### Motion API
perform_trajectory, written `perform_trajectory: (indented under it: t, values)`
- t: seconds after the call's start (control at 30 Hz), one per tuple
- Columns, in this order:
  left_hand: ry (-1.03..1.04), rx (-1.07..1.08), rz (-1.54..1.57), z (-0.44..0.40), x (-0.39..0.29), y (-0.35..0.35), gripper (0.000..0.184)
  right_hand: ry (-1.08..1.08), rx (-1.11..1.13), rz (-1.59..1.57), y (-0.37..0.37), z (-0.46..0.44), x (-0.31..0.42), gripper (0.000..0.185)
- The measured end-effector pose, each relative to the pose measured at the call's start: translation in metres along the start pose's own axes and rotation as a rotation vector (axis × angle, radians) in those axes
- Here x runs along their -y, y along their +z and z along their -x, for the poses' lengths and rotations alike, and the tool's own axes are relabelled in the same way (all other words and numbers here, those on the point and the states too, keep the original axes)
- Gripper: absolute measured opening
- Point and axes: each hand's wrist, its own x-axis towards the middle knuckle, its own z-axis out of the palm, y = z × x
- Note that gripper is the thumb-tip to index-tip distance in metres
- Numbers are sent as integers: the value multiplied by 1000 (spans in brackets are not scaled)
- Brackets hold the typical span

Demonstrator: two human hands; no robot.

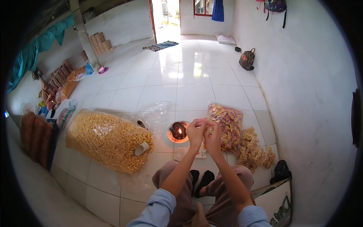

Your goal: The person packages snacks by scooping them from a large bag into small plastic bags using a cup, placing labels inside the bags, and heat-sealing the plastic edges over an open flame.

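Observation:
My left hand [196, 132] and my right hand [213, 134] meet in front of me, fingers of both pinched together at the tips. Whatever is between them is too small or hidden to make out. Just left of them a small flame [180, 131] burns on a dark-centred plate [170, 136] on the floor. Behind and right of my right hand stands a clear bag of pink and yellow pieces [228, 120]. A pile of small snack packets [254, 154] lies beside it. To the left, a large clear bag of yellow snacks [104, 136] has a white scoop or cup [141, 149] on it.
Thin clear plastic [157, 111] lies behind the plate. A white box-like item [201, 154] sits under my forearms. Stacked packets [60, 75] and filled bags line the left wall. A backpack [247, 59] leans at the right wall; a framed panel [276, 200] is near my right knee.

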Motion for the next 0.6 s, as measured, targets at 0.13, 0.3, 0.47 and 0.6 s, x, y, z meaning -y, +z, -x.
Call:
perform_trajectory:
  t: [0.13, 0.3, 0.47, 0.6]
  values:
    - [6, 23, -55, 2, 3, 4, 15, 169, -46, -77, 3, -1, -2, 17]
    - [531, -80, -415, -2, 8, 3, 19, 247, -158, -142, 4, -12, -10, 12]
    - [324, -12, 17, -20, 7, -5, 40, 392, -61, -600, -15, -26, -25, 12]
    - [16, 314, 333, -24, 8, -12, 23, 424, -36, -652, -23, -29, -17, 11]
